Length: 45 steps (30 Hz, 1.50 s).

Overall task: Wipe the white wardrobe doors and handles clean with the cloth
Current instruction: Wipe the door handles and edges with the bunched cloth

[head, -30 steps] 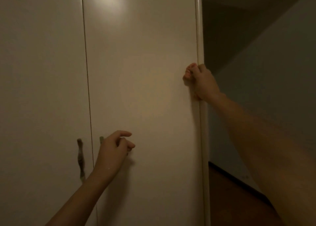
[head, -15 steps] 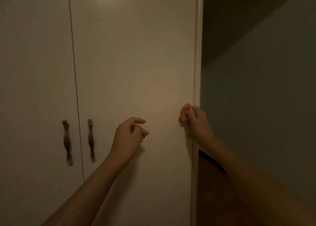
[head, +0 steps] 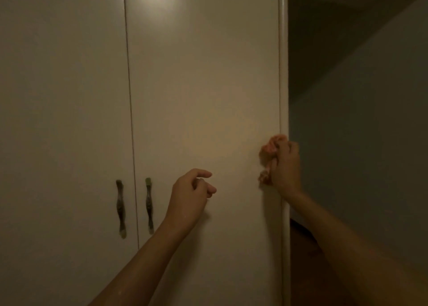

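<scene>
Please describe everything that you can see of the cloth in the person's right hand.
The small pinkish-orange cloth looks soft and is crumpled into a wad. The right hand grips it in a fist, and a little bunch sticks out below the fingers. It is pressed against the white wardrobe door at its right edge, higher than the handles.

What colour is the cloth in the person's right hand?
The cloth is orange-pink, bunched in the right hand. It shows in the head view, the only one.
</scene>
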Motion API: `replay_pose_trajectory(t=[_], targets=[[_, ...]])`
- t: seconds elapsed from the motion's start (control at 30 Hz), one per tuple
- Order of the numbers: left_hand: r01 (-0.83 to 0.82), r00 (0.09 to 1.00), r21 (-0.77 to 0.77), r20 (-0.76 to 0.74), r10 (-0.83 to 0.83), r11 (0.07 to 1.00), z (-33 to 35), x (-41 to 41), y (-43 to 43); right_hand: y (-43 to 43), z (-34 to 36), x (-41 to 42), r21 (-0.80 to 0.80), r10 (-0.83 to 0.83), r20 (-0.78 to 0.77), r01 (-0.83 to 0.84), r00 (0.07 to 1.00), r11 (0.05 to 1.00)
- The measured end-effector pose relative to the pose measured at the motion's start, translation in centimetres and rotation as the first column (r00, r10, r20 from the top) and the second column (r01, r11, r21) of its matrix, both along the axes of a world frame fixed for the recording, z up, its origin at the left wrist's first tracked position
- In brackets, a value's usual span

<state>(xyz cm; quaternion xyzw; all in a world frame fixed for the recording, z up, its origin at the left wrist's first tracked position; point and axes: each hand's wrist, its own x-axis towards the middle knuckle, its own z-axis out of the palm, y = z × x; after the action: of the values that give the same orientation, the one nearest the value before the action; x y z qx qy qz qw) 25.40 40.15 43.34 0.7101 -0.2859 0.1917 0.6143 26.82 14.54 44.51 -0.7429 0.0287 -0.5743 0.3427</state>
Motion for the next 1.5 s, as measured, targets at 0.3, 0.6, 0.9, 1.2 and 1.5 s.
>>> replay_pose_trajectory(t=[0.3,0.6,0.9,1.2,1.5], targets=[[-0.096,0.995,-0.049,-0.005,0.096,0.994,1.7,0.7,6.9,7.6,3.6,5.6,0.052,-0.267,0.016,0.266,0.964,0.963],[-0.198,0.980,-0.087,-0.026,0.197,0.976,0.9,0.6,13.2,21.2,-0.1,5.3,-0.457,0.031,-0.068,-0.059,0.997,0.888],[-0.195,0.981,-0.083,-0.029,0.194,0.977,0.2,0.4,13.5,15.1,2.3,2.7,-0.479,-0.109,0.188,0.188,0.976,0.857],[-0.179,0.982,-0.085,-0.073,0.173,0.980,-1.9,1.0,11.9,11.8,1.1,5.1,-0.553,-0.215,0.134,0.253,0.967,0.794],[-0.163,0.975,-0.027,-0.158,0.157,0.986,-6.9,1.0,10.7,15.5,-15.5,5.6,-0.908,-0.072,0.067,0.091,0.995,0.408]])
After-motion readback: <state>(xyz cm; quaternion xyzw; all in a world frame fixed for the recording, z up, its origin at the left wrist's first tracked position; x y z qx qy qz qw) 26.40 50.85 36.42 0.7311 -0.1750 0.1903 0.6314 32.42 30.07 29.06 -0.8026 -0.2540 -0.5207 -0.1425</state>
